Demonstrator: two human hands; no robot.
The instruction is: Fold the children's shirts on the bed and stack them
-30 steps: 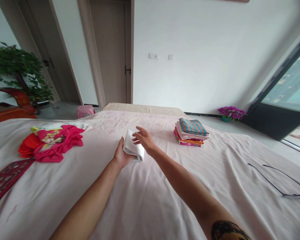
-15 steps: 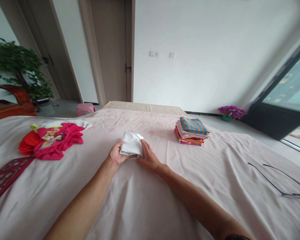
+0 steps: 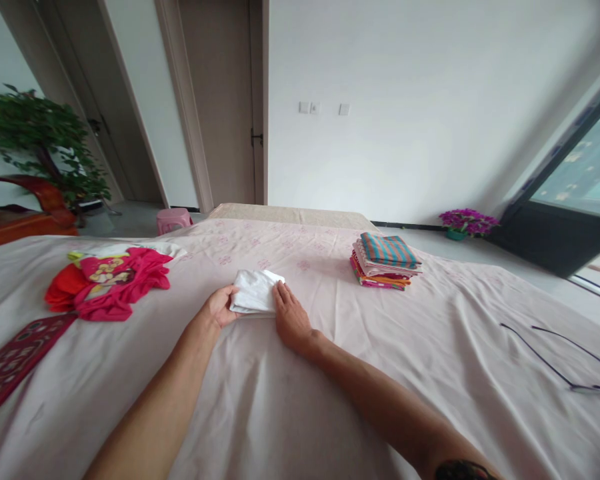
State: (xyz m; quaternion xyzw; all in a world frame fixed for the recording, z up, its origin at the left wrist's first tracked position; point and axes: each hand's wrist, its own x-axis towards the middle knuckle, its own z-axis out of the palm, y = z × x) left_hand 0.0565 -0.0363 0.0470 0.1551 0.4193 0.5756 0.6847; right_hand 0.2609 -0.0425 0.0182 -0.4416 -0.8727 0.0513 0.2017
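A small folded white cloth (image 3: 254,292) lies on the pale pink bedsheet (image 3: 290,393) in the middle of the bed. My left hand (image 3: 219,305) grips the cloth's left edge, fingers curled under it. Flat on the sheet, my right hand (image 3: 289,319) rests with its fingers stretched out, touching the cloth's right edge. A neat stack of folded coloured cloths (image 3: 384,261), a striped one on top, sits to the right and farther back.
A loose heap of pink and red garments (image 3: 106,283) lies at the left, with a dark red patterned cloth (image 3: 15,357) nearer. Thin dark cables (image 3: 555,357) trail on the sheet at right. Beyond the bed: pink stool (image 3: 173,219), potted plant (image 3: 40,143), doors, window.
The white cloth came down from my raised hands onto the sheet. My right hand dropped from above it to lie flat beside it. My left hand kept its hold.
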